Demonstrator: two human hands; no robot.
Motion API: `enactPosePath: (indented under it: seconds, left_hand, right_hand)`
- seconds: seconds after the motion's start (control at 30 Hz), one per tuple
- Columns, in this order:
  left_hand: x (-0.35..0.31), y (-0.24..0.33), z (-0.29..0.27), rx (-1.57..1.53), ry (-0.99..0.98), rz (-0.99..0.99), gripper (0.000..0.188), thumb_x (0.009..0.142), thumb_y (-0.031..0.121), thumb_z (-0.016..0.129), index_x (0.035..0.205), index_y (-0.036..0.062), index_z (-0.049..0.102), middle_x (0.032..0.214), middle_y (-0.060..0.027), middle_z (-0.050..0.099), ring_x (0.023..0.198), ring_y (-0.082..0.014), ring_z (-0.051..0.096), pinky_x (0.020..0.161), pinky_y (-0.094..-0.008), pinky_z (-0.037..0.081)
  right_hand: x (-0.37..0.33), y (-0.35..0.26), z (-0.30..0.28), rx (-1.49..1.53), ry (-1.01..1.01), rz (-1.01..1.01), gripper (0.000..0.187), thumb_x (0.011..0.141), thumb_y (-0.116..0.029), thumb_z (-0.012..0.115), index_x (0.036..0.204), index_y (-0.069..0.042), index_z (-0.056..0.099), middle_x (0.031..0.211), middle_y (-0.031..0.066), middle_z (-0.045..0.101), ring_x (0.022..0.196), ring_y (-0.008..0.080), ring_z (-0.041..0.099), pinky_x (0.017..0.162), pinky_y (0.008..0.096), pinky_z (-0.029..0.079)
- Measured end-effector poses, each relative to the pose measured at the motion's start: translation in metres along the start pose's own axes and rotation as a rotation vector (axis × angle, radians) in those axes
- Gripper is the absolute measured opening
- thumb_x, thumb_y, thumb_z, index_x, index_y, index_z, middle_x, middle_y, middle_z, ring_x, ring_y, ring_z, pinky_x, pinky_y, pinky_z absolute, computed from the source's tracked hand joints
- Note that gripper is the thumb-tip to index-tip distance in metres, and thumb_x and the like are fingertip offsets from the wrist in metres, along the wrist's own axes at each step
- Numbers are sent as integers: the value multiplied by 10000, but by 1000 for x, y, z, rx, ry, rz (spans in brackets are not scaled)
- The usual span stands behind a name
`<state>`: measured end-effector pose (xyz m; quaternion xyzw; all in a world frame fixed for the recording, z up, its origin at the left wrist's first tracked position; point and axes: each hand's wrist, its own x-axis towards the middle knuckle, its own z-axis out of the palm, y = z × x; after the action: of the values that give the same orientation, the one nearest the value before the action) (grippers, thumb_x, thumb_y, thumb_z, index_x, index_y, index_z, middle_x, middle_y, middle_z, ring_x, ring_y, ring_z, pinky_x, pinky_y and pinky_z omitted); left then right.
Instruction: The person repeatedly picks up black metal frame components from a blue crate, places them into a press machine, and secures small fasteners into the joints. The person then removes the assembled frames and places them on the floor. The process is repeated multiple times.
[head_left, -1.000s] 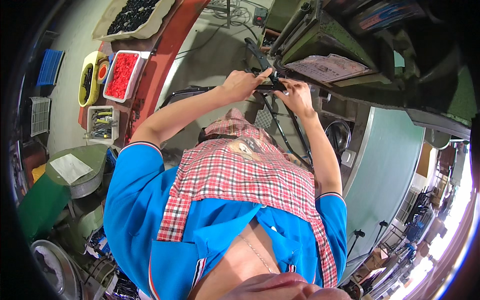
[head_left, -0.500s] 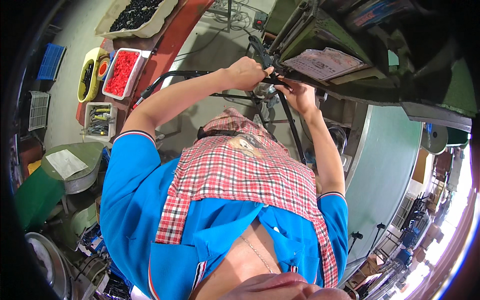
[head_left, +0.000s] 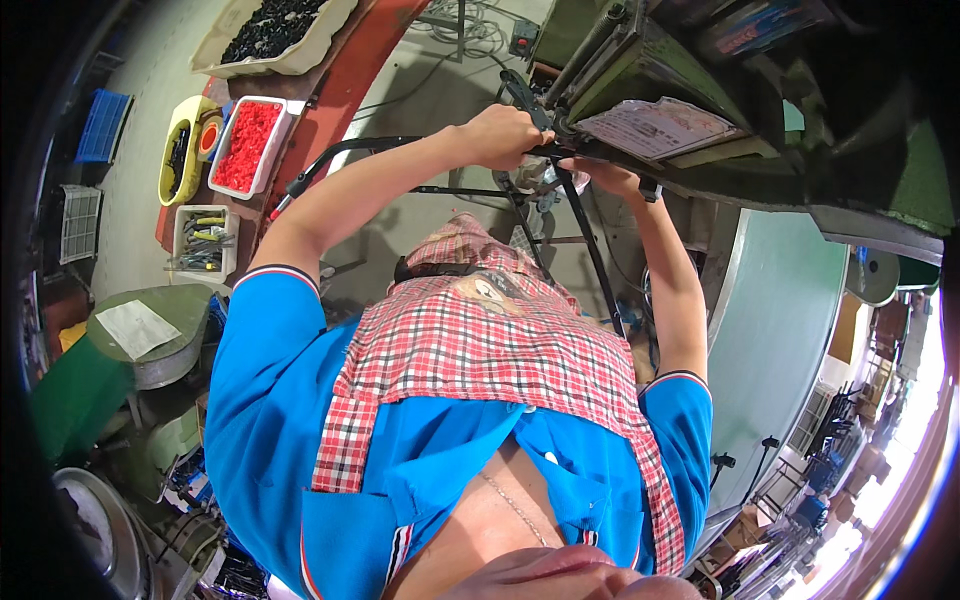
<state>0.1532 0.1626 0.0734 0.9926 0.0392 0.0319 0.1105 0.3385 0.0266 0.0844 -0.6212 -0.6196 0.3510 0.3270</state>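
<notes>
A black tubular metal frame (head_left: 590,245) stands in front of my apron, its tubes meeting beneath the edge of a green machine (head_left: 650,75). My left hand (head_left: 500,137) is closed round the frame by that joint, knuckles up, next to a black part (head_left: 524,97) on the machine. Under the machine's lower edge reaches my right hand (head_left: 605,177), close to the same joint. Most of its fingers are hidden there. One long curved tube (head_left: 350,147) of the frame runs out to the left beneath my left forearm.
On the red bench (head_left: 345,75) at left sit a white bin of red parts (head_left: 282,150), a cream bin of black parts (head_left: 225,68), a yellow tub (head_left: 165,170) and a tray of pliers (head_left: 233,245). A printed sheet (head_left: 640,125) lies on the machine. Cables cross the floor beyond.
My right hand has shifted right and further under the machine edge, hiding more of its fingers. My left hand has risen slightly and keeps its hold. The frame has moved slightly.
</notes>
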Motion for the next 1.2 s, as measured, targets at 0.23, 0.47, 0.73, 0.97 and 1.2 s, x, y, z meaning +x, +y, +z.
enactPosePath:
  seconds: [0.23,0.47,0.73,0.97,1.2]
  left_hand:
    - [-5,1,26,41,60,-91,357,751,178,623,1107,144,616,672,-122,634,671,-343,642,574,-442,503]
    - [-58,3,31,-152,220,-196,420,898,346,565,1275,162,537,720,-137,646,692,-366,629,612,-463,492]
    - [-83,0,21,-399,104,-364,292,915,320,562,1075,92,653,799,-162,667,757,-380,629,657,-456,503]
    - [-82,2,18,-449,79,-365,266,911,308,567,1039,95,663,765,-156,656,733,-378,623,649,-451,494]
    - [-82,2,17,-435,79,-389,264,911,304,567,1026,87,661,734,-162,641,707,-377,614,626,-459,480]
  right_hand:
    - [13,38,2,-29,-99,-21,370,763,-245,783,1048,-68,629,868,42,637,833,182,576,769,328,476]
    - [-10,51,18,-401,167,72,310,813,-310,712,1003,-73,653,867,73,633,826,202,596,760,363,463]
    - [-128,19,85,-473,455,504,321,857,-319,640,1081,-89,629,1008,142,621,916,382,600,739,448,484]
    - [-122,22,83,-509,533,394,297,901,-354,579,926,-68,658,896,124,616,815,376,612,678,448,495]
    - [-122,19,80,-479,502,391,305,908,-353,572,925,-61,658,890,119,602,802,368,604,668,440,483]
